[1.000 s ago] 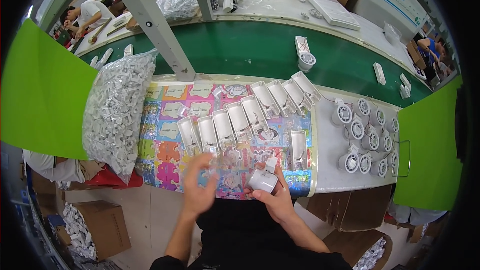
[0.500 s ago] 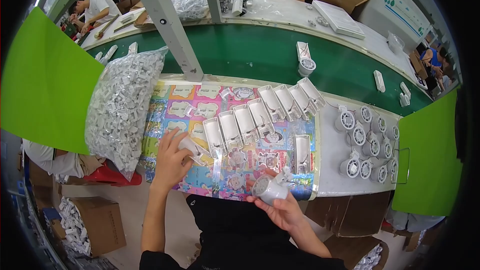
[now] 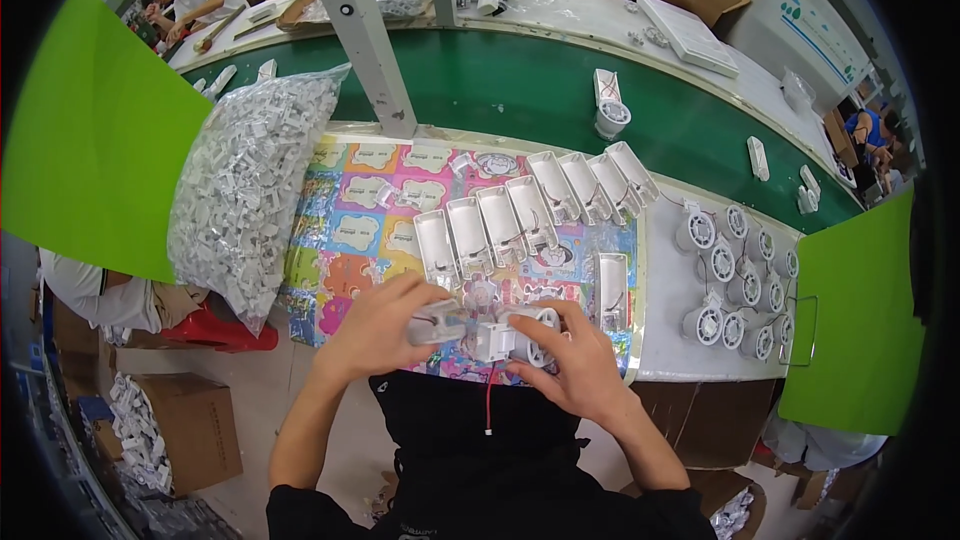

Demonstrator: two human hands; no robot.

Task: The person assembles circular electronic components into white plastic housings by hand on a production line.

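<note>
1. Where the colourful patterned mat (image 3: 350, 230) meets the near edge of the bench, both hands are brought together above the person's lap.
2. The left hand (image 3: 372, 325) grasps a small translucent plastic cover (image 3: 437, 323) between thumb and fingers.
3. The right hand (image 3: 570, 365) grips a white round lamp fitting (image 3: 528, 332); a white square block projects from it toward the cover, and a thin red wire (image 3: 489, 400) hangs below.
4. Cover and fitting sit just beside each other; whether they touch cannot be told.
5. Rows of white rectangular housings (image 3: 520, 210) lie on the mat beyond the hands.
6. A large clear bag of white parts (image 3: 250, 180) rests at the mat's left.
</note>
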